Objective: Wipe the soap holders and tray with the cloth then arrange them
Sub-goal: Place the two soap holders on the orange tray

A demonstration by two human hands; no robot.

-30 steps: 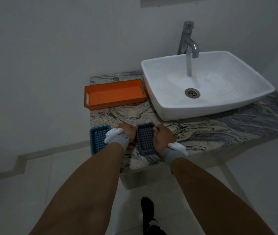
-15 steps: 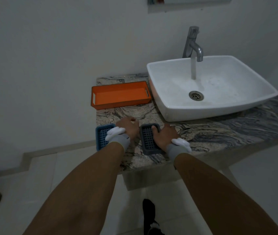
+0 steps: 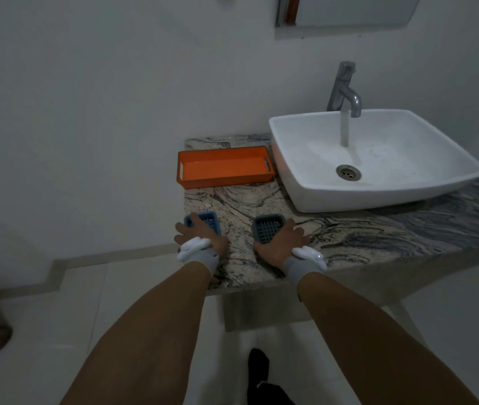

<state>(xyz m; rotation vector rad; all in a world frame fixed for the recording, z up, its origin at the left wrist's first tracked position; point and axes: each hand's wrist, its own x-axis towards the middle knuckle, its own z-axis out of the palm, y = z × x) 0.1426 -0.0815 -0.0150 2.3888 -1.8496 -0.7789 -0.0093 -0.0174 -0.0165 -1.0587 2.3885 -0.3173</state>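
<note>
Veined marble table (image 3: 250, 200): left hand (image 3: 201, 236) closes its grip around a blue grid-floored soap holder (image 3: 207, 222); right hand (image 3: 283, 244) clasps a grey one (image 3: 268, 228). Rectangular orange plastic tray (image 3: 223, 166) behind, beside the white basin (image 3: 378, 182).

On the desk (image 3: 261, 200) we find the tray (image 3: 223, 168) at the far left, just left of the sink (image 3: 378, 162). Two soap holders (image 3: 269, 228) sit near us, apart, the left one (image 3: 207, 222) at the desk's left edge.
</note>
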